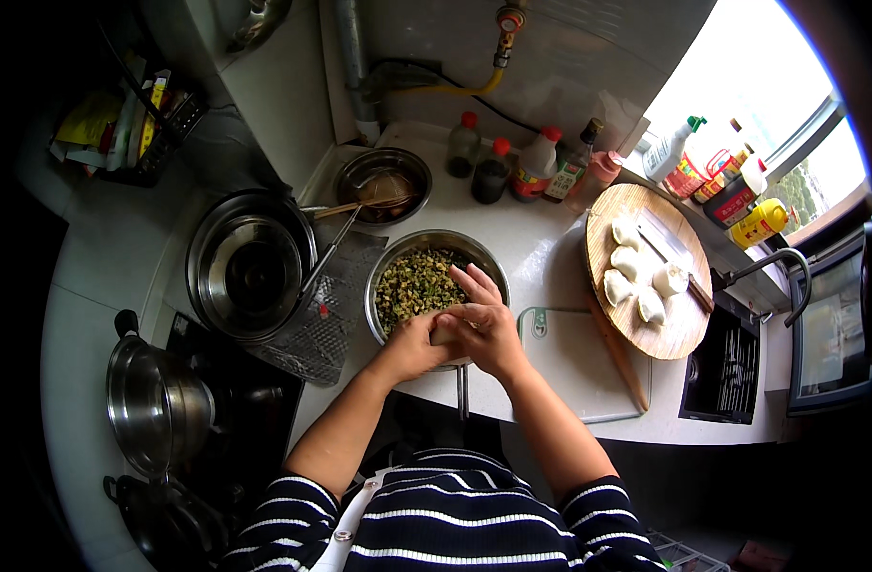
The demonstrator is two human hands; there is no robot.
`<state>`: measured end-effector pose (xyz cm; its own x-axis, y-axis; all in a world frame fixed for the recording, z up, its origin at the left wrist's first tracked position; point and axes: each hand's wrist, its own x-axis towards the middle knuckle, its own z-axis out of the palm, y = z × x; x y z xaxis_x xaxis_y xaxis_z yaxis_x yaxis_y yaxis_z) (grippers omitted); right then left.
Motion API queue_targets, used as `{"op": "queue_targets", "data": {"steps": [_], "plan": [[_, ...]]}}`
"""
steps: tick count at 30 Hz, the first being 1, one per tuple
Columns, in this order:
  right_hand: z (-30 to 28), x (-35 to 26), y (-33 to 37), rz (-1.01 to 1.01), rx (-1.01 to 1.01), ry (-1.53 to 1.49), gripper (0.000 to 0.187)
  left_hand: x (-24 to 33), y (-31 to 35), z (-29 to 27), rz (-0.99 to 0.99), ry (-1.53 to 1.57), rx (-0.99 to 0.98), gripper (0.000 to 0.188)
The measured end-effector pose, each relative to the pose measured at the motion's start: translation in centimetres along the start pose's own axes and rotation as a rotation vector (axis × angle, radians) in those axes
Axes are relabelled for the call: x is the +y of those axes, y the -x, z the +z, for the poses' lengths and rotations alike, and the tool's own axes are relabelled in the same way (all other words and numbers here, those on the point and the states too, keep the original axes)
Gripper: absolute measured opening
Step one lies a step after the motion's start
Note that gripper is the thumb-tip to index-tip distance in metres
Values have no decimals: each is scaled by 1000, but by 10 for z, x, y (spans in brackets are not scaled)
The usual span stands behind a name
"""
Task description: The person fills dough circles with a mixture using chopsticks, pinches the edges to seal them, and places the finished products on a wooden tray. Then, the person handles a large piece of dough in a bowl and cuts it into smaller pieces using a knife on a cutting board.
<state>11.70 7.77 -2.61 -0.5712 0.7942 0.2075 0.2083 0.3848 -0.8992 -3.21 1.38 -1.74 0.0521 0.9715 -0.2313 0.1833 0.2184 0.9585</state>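
My left hand and my right hand meet over the near rim of a steel pan. Chopped green and yellow filling fills that pan. Both hands are closed around a small pale dumpling, mostly hidden by my fingers and thumbs. Some fingers of the right hand stretch out over the filling. To the right, several white dumplings sit on a round wooden board, beside a knife with a brown handle.
A rolling pin lies on a pale cutting board, partly beneath the round board. Sauce bottles line the back. Further left are a steel bowl with chopsticks, stacked basins and a steel pot by the hob.
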Motion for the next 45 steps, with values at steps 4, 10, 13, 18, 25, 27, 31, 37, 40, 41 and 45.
{"op": "queue_targets", "data": {"steps": [4, 10, 13, 18, 25, 27, 31, 37, 40, 41, 45], "plan": [[0, -3, -1, 205, 76, -311, 22, -13, 1, -1, -88, 277, -29, 34], [-3, 6, 6, 290, -2, -286, 25, -15, 3, -3, -158, 529, -70, 49], [0, 8, 6, 191, -12, -136, 24, -15, 3, 1, -140, 448, -65, 49], [3, 12, 7, 187, -4, -136, 25, -20, 3, 4, -158, 430, -76, 52], [-1, 14, 8, 248, -50, -235, 26, -15, 8, 1, -143, 497, -33, 55], [-2, 13, 9, 153, -62, -101, 25, -14, 7, 1, -134, 454, -45, 55], [3, 7, 8, 147, 6, -70, 25, -21, 5, 2, -116, 459, -56, 52], [-4, 12, 3, 371, -40, -349, 27, -12, 9, -1, -232, 807, 64, 47], [3, 17, 3, 315, -10, -219, 27, -15, 9, 1, -193, 751, 38, 45], [4, 19, 2, 291, -12, -168, 27, -16, 8, 1, -199, 744, 31, 46], [6, 12, 0, 181, -3, -43, 26, -19, 7, 3, -210, 772, 26, 47]]}}
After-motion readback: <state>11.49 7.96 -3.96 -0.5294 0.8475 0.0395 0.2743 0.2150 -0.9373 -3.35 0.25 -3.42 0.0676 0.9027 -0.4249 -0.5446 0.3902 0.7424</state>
